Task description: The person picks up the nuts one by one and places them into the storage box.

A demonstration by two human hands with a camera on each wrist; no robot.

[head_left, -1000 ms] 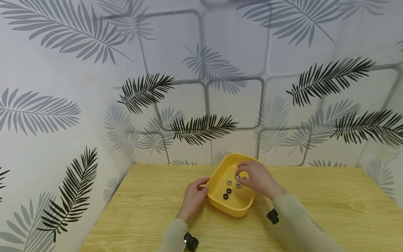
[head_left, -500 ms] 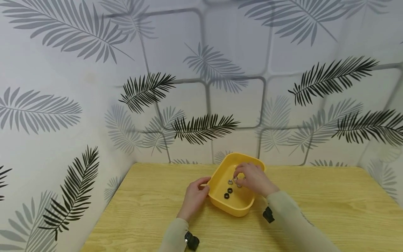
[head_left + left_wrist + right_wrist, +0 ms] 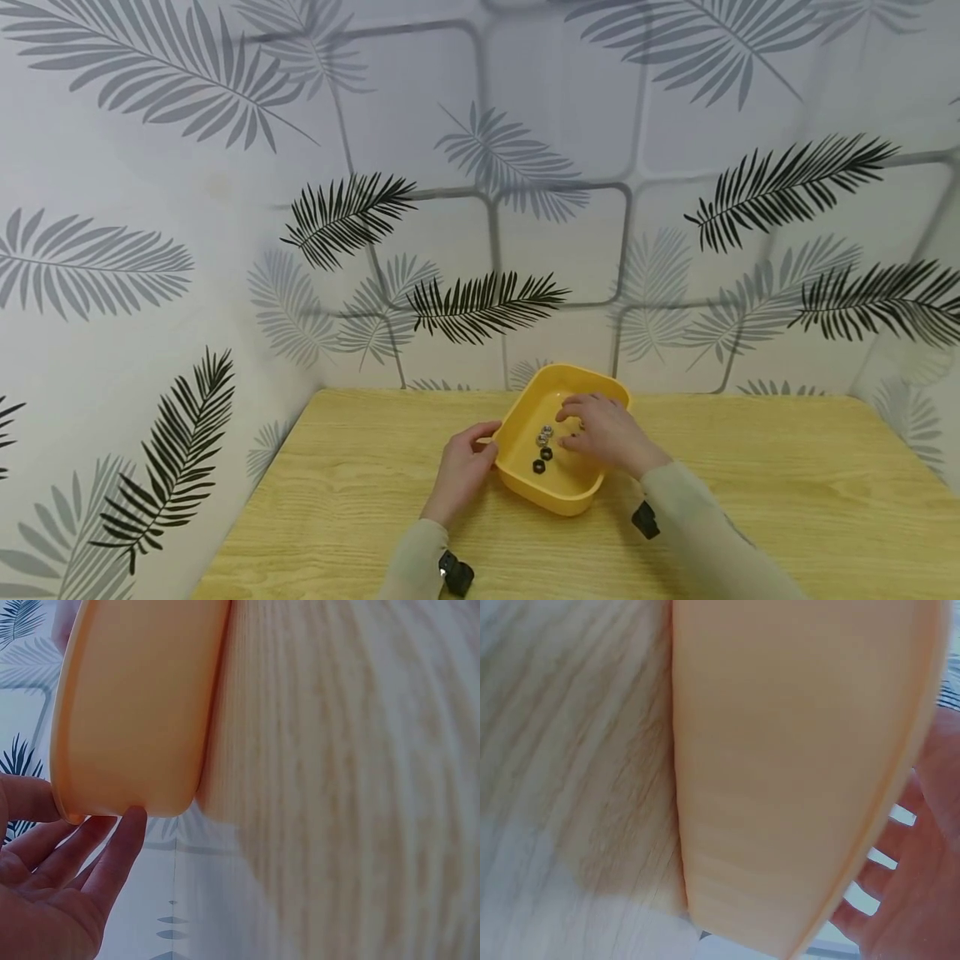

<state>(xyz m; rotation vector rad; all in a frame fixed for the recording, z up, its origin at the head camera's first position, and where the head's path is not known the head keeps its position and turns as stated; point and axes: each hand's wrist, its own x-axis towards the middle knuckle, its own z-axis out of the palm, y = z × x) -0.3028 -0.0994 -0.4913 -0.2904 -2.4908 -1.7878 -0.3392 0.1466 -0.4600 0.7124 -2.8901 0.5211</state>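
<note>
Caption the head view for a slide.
Left hand steadies a yellow tray of nuts on a wooden table while the right hand reaches inside.

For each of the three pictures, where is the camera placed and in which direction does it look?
Head: worn on the head, looking forward and down at the wooden table; both sleeves, left hand and right hand show.
Left wrist: low beside the yellow plastic tray, facing its outer wall; fingers touch its rim.
Right wrist: close against the tray's wall; fingers show beyond its rim.
Shared: all three views show the tray and table.
</note>
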